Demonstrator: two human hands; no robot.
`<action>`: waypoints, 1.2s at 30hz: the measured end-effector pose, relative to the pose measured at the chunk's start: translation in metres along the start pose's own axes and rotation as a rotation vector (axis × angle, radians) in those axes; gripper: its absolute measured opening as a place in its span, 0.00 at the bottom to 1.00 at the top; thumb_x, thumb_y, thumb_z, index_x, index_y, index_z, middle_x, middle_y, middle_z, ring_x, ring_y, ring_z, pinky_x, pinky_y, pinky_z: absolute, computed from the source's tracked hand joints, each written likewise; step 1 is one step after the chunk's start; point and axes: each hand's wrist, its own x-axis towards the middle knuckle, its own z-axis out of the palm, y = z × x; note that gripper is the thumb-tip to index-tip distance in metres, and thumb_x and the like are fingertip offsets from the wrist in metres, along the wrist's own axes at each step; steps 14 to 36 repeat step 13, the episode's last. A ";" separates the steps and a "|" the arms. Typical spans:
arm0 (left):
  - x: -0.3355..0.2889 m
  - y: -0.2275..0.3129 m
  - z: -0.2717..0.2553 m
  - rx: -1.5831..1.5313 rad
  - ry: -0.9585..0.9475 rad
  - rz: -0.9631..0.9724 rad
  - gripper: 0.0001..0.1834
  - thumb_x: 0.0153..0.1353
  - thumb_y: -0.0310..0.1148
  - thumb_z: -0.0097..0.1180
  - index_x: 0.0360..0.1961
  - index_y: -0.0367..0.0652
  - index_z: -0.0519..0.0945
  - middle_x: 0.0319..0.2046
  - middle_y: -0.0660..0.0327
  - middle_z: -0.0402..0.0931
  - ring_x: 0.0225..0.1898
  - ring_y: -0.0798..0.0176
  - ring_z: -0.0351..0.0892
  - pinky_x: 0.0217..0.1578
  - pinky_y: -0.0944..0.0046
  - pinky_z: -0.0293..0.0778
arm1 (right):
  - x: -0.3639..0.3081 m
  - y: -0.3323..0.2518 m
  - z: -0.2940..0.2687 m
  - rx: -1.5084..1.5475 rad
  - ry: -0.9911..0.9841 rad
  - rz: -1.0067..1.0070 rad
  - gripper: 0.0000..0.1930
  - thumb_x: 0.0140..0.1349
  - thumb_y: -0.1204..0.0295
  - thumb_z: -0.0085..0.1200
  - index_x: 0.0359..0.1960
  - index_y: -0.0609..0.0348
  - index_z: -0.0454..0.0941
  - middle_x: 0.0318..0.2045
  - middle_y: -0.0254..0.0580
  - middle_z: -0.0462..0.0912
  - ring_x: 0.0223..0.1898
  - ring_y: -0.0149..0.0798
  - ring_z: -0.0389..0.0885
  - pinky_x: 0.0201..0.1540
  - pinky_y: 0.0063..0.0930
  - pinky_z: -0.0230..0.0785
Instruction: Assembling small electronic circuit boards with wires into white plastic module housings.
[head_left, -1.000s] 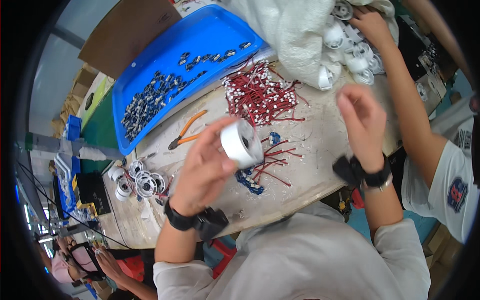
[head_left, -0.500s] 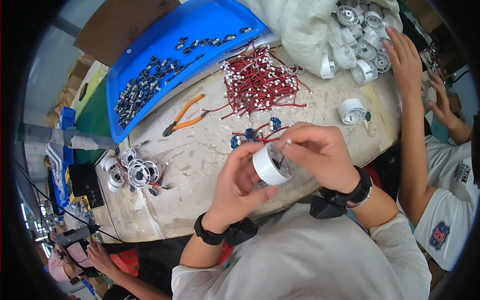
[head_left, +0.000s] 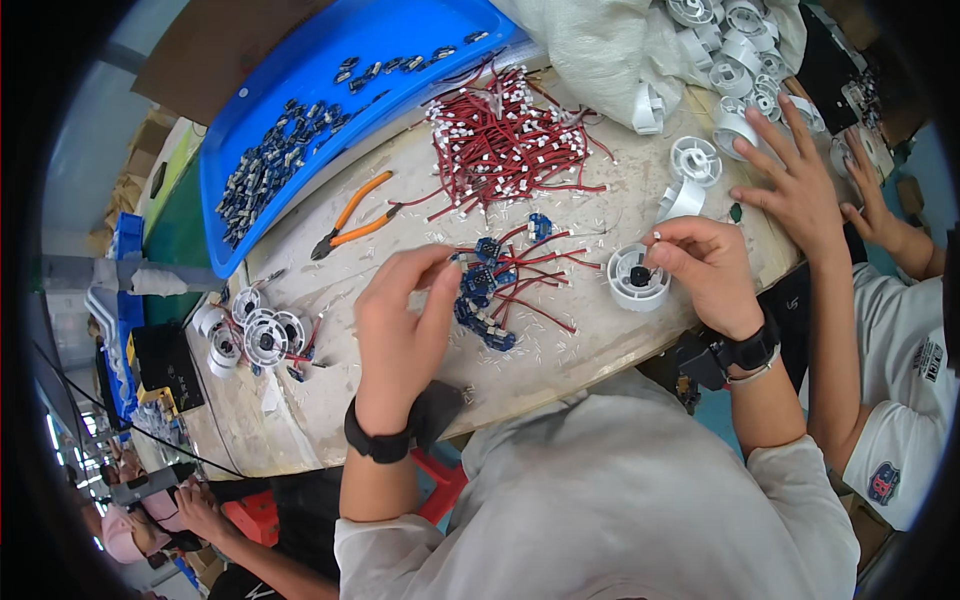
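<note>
My right hand [head_left: 712,268] pinches a small white plug connector [head_left: 657,236] between thumb and forefinger. Just left of it a round white plastic housing [head_left: 625,292] with a black centre rests on the table, its open side up. My left hand [head_left: 402,318] is closed in a pinch at the edge of a cluster of small blue circuit boards [head_left: 480,282] with red wires; it seems to hold one board, mostly hidden by the fingertips. Two more white housings, one facing up [head_left: 696,160] and one tipped on its side [head_left: 682,199], stand farther back.
A heap of red wires [head_left: 505,140] lies behind the boards. Orange-handled cutters [head_left: 352,215] lie left of it, below a blue tray [head_left: 222,262]. Wired housings [head_left: 265,338] are grouped at left. A white sack [head_left: 575,70] spills housings at back right, where a co-worker's hand [head_left: 800,185] reaches.
The white housing has gone from my left hand to the table at right. My hands have moved apart, the left to the circuit boards. The co-worker's hand came nearer, and another housing now stands there.
</note>
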 end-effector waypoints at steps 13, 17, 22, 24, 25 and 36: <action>0.027 -0.021 0.016 0.334 -0.176 0.121 0.13 0.48 0.31 0.57 0.36 0.39 0.76 0.32 0.53 0.74 0.37 0.51 0.71 0.36 0.59 0.69 | -0.006 0.005 0.000 -0.042 -0.082 -0.023 0.05 0.53 0.78 0.54 0.32 0.65 0.76 0.27 0.32 0.77 0.29 0.21 0.72 0.32 0.15 0.66; 0.027 -0.021 0.016 0.334 -0.176 0.121 0.13 0.48 0.31 0.57 0.36 0.39 0.76 0.32 0.53 0.74 0.37 0.51 0.71 0.36 0.59 0.69 | -0.006 0.005 0.000 -0.042 -0.082 -0.023 0.05 0.53 0.78 0.54 0.32 0.65 0.76 0.27 0.32 0.77 0.29 0.21 0.72 0.32 0.15 0.66; 0.027 -0.021 0.016 0.334 -0.176 0.121 0.13 0.48 0.31 0.57 0.36 0.39 0.76 0.32 0.53 0.74 0.37 0.51 0.71 0.36 0.59 0.69 | -0.006 0.005 0.000 -0.042 -0.082 -0.023 0.05 0.53 0.78 0.54 0.32 0.65 0.76 0.27 0.32 0.77 0.29 0.21 0.72 0.32 0.15 0.66; 0.027 -0.021 0.016 0.334 -0.176 0.121 0.13 0.48 0.31 0.57 0.36 0.39 0.76 0.32 0.53 0.74 0.37 0.51 0.71 0.36 0.59 0.69 | -0.006 0.005 0.000 -0.042 -0.082 -0.023 0.05 0.53 0.78 0.54 0.32 0.65 0.76 0.27 0.32 0.77 0.29 0.21 0.72 0.32 0.15 0.66; 0.027 -0.021 0.016 0.334 -0.176 0.121 0.13 0.48 0.31 0.57 0.36 0.39 0.76 0.32 0.53 0.74 0.37 0.51 0.71 0.36 0.59 0.69 | -0.006 0.005 0.000 -0.042 -0.082 -0.023 0.05 0.53 0.78 0.54 0.32 0.65 0.76 0.27 0.32 0.77 0.29 0.21 0.72 0.32 0.15 0.66; 0.027 -0.021 0.016 0.334 -0.176 0.121 0.13 0.48 0.31 0.57 0.36 0.39 0.76 0.32 0.53 0.74 0.37 0.51 0.71 0.36 0.59 0.69 | -0.006 0.005 0.000 -0.042 -0.082 -0.023 0.05 0.53 0.78 0.54 0.32 0.65 0.76 0.27 0.32 0.77 0.29 0.21 0.72 0.32 0.15 0.66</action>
